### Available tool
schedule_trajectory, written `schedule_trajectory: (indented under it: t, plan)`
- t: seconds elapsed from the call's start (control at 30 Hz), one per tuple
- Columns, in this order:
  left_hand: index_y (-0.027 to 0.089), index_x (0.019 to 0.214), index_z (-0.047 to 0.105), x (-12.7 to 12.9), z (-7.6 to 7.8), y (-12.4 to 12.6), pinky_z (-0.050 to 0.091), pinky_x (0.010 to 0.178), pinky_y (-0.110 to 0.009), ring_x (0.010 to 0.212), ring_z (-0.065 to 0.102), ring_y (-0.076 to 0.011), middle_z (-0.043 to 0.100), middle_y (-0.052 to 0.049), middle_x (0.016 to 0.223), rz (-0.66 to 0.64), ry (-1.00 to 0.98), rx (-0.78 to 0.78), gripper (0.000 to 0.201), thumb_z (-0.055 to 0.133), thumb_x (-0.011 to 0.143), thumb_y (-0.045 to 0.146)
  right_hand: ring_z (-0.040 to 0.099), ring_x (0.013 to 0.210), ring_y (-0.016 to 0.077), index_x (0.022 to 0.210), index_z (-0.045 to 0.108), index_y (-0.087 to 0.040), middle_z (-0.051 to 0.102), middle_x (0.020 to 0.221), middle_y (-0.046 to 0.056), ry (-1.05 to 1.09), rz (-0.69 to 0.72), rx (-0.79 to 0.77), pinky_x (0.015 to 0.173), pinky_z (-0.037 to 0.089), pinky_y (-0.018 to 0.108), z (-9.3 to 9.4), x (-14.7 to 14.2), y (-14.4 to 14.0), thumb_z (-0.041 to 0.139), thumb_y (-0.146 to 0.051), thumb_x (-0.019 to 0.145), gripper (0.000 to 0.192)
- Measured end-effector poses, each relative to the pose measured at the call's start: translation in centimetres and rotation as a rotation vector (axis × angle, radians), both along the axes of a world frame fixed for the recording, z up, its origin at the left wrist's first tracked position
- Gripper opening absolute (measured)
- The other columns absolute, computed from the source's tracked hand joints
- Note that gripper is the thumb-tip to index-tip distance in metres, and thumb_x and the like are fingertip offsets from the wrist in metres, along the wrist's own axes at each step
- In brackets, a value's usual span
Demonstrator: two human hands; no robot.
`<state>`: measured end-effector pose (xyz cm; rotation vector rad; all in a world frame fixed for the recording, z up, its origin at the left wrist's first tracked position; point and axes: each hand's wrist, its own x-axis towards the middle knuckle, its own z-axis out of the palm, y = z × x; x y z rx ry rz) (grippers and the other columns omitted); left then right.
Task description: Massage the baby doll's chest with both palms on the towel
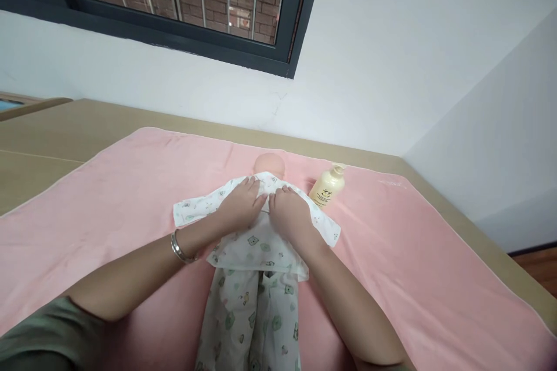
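On a pink sheet lies a doll, its smooth bare head [269, 166] at the far end. It wears a white long-sleeved baby shirt [260, 246] with small animal prints, the sleeves spread to both sides. My left hand [242, 204] is at the upper chest just below the collar, fingers bent on the cloth and thumb towards the middle. Close beside it, my right hand [290, 210] curls its fingers and thumb on the shirt front. The fingertips partly cover the cloth they hold. Matching printed trousers [250, 322] extend towards me below the shirt hem.
A pale yellow pump bottle [327, 186] lies tilted on the pink sheet [418, 261], right of the doll's head and near the right sleeve. The sheet covers a tan surface [117, 117] that meets a white wall [369, 69]. Above is a dark-framed window [278, 58] with bars.
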<state>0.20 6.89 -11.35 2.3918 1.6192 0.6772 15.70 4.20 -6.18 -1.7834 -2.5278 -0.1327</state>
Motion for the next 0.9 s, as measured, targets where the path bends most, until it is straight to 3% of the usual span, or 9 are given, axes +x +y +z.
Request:
schedule_trajectory:
  t: [0.13, 0.23, 0.4, 0.6, 0.77, 0.9]
  plan:
    - [0.008, 0.141, 0.056, -1.2, 0.4, 2.5, 0.038, 0.122, -0.044, 0.147, 0.048, -0.0273, 0.053, -0.019, 0.154, 0.022, -0.063, -0.127, 0.057, 0.025, 0.105, 0.04, 0.065, 0.117, 0.0287, 0.109, 0.074, -0.009, 0.072, 0.115, 0.02, -0.002, -0.032, -0.032, 0.106, 0.045, 0.035, 0.7, -0.7, -1.3, 0.041, -0.015, 0.103, 0.034]
    - [0.006, 0.141, 0.055, -1.3, 0.3, 2.8, 0.037, 0.123, -0.044, 0.147, 0.047, -0.0278, 0.053, -0.02, 0.155, 0.009, -0.059, -0.114, 0.059, 0.024, 0.104, 0.04, 0.065, 0.118, 0.0283, 0.11, 0.073, -0.009, 0.072, 0.117, 0.02, 0.047, -0.052, -0.037, 0.107, 0.045, 0.036, 0.6, -0.7, -1.0, 0.036, -0.017, 0.105, 0.038]
    - [0.0, 0.144, 0.05, 0.2, -0.6, 0.1, 0.036, 0.121, -0.053, 0.147, 0.046, -0.0345, 0.053, -0.027, 0.152, 0.057, 0.05, 0.036, 0.061, 0.025, 0.104, 0.039, 0.054, 0.135, 0.0284, 0.124, 0.067, -0.003, 0.065, 0.134, 0.022, 0.18, -0.088, -0.123, 0.11, 0.041, 0.035, 0.1, 0.3, 1.0, 0.034, -0.027, 0.108, 0.044]
    - [-0.004, 0.146, 0.046, 2.0, -1.0, -4.1, 0.035, 0.121, -0.059, 0.148, 0.042, -0.0415, 0.049, -0.031, 0.153, 0.045, 0.112, 0.215, 0.061, 0.031, 0.102, 0.035, 0.059, 0.126, 0.025, 0.125, 0.067, -0.008, 0.066, 0.135, 0.017, 0.332, -0.074, -0.131, 0.105, 0.042, 0.029, -0.3, 1.4, 2.8, 0.041, -0.029, 0.103, 0.039]
    - [-0.004, 0.146, 0.048, 2.0, -0.8, -4.3, 0.036, 0.123, -0.057, 0.15, 0.04, -0.0403, 0.051, -0.029, 0.153, 0.041, 0.109, 0.196, 0.06, 0.033, 0.101, 0.033, 0.053, 0.136, 0.0267, 0.136, 0.06, -0.002, 0.058, 0.145, 0.02, 0.287, -0.053, -0.108, 0.114, 0.036, 0.032, -0.5, 1.1, 2.6, 0.039, -0.027, 0.105, 0.045]
    - [0.001, 0.141, 0.054, 1.2, -0.6, -3.2, 0.034, 0.124, -0.056, 0.149, 0.042, -0.038, 0.053, -0.027, 0.151, -0.025, 0.089, 0.161, 0.054, 0.036, 0.099, 0.029, 0.047, 0.143, 0.031, 0.142, 0.054, 0.005, 0.053, 0.148, 0.026, 0.113, -0.009, -0.056, 0.12, 0.03, 0.037, -0.2, 0.4, 1.1, 0.032, -0.024, 0.108, 0.05]
